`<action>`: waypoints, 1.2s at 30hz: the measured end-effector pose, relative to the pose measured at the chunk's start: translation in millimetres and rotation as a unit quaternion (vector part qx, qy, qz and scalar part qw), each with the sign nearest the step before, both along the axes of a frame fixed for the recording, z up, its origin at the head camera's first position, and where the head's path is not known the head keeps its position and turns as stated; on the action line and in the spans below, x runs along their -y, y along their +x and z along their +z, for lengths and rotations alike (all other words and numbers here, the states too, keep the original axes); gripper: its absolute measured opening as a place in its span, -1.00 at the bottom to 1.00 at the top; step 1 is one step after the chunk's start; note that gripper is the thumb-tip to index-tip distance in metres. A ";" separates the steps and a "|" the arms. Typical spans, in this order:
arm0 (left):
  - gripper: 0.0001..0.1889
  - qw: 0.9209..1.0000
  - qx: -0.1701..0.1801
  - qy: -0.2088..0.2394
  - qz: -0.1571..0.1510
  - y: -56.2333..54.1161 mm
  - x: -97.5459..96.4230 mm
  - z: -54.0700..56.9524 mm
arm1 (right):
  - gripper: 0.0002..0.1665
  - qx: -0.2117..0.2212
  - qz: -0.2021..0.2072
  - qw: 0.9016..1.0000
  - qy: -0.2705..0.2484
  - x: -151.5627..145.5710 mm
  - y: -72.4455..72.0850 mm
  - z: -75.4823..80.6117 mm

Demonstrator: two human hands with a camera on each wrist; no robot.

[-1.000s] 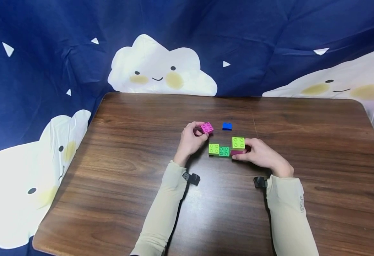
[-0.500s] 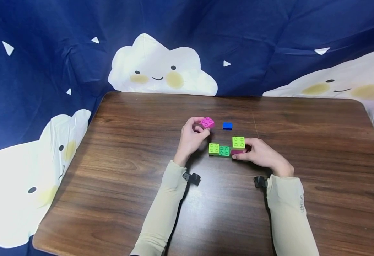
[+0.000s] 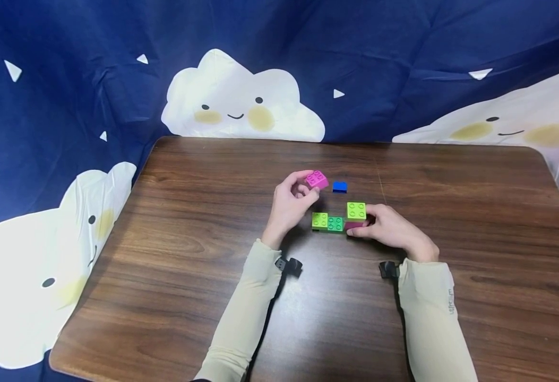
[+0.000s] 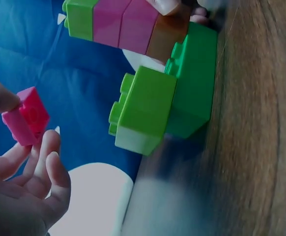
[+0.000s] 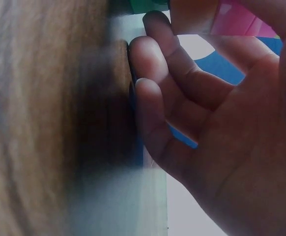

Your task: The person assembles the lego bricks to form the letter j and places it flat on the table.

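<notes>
In the head view my left hand (image 3: 289, 206) pinches a pink toy building brick (image 3: 317, 180) between thumb and finger, tilted and held off the table. The left wrist view shows that brick's (image 4: 27, 117) hollow side. My right hand (image 3: 391, 228) grips a stack topped by a lime brick (image 3: 356, 211). Below that top, the left wrist view shows two pink layers (image 4: 123, 22) and a brown brick (image 4: 166, 38). The stack joins a longer green brick (image 4: 194, 81), whose other end carries a second lime brick (image 4: 145, 103). Curled fingers (image 5: 150, 59) show beneath the stack in the right wrist view.
Behind the build, a small blue brick (image 3: 340, 187) lies on the brown wooden table (image 3: 188, 265). A dark blue curtain (image 3: 365, 48) with white smiling clouds hangs beyond the table's back edge. Each sleeve has a small black camera (image 3: 388, 269) at the wrist.
My left hand has moved away and slightly right with the pink brick, tipping it and bringing it closer to the blue one. The right hand and its stack stay in place.
</notes>
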State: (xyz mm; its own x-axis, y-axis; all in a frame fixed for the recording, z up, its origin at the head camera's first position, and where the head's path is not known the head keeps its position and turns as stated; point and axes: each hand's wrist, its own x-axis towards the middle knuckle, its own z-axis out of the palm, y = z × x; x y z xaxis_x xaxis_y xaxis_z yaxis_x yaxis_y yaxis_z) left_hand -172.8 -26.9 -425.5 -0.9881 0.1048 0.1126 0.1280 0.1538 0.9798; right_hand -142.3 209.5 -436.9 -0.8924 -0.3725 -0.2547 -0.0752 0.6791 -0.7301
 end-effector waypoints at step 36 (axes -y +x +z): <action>-0.59 0.992 -0.060 -0.050 -0.095 13.3 -19.2 5.0 | -0.61 -0.010 0.006 1.000 -0.009 1.0 -1.2 -2.9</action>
